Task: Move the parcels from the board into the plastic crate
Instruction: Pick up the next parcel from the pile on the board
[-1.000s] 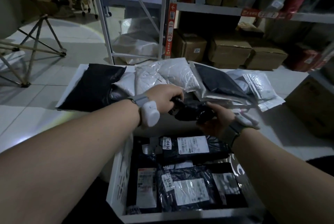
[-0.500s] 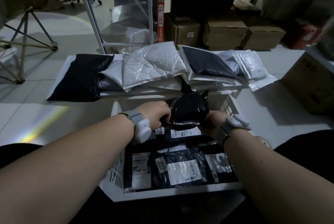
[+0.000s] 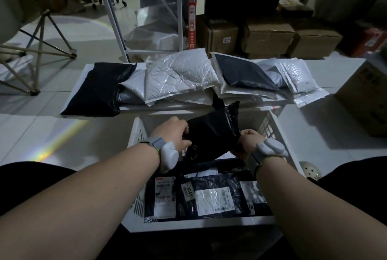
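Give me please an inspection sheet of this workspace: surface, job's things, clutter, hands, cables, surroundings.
Surface: white board low on a tiled floor; white plastic crate just in front of it.
Job's things: black parcel held over the crate; labelled dark parcels already inside; large black parcel, white parcels and a clear bag with dark contents remain on the board.
Clutter: small pale round object beside the crate, unclear what.
Hands: left hand and right hand both grip the black parcel; a wrist device on each.
Cables: nothing seen.
Surroundings: metal shelving, cardboard boxes, chair legs.
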Motion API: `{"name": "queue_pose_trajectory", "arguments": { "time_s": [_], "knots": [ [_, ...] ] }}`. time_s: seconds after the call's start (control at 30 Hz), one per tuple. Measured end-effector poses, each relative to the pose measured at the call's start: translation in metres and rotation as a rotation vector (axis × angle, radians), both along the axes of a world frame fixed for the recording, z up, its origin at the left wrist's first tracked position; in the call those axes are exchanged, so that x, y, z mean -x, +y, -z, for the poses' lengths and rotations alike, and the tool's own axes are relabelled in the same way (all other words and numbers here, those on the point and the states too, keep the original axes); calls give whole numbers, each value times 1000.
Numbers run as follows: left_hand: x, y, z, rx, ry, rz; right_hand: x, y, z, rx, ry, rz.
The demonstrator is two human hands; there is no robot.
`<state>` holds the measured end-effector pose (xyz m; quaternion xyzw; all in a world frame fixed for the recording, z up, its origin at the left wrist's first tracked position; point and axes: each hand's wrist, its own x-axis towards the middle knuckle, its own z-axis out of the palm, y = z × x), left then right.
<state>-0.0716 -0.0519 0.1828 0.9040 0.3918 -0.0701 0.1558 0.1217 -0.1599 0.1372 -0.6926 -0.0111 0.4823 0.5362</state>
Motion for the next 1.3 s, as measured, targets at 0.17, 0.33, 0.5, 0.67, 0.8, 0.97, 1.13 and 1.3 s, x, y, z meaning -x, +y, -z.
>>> {"name": "queue_pose_trajectory", "arguments": {
  "time_s": [0.17, 0.33, 0.5, 0.67, 0.8, 0.97, 1.13, 1.3],
  "knots": [
    [-16, -15, -2, 167, -162, -140, 12, 1, -4, -68, -14, -29],
    [-29, -28, 3, 492, -313, -309, 28, 0, -11, -166, -63, -164],
    [-28, -23, 10, 926, -641, -620, 34, 3, -16, -255, -109, -243],
    [-26, -16, 5, 1031, -667, -830, 39, 1, -20, -336, -115, -391],
    [-23, -16, 8, 1136, -737, -861, 44, 1, -25, -377, -73, -449],
    [-15, -11, 12, 1018, -727, -921, 43, 0, -27, -362, -57, -417],
    [-9, 2, 24, 907, -673, -865, 30, 3, -16, -135, -222, -266],
    [-10, 9, 28, 998, -689, -807, -6, 4, 31, 88, -198, -225]
  ]
}}
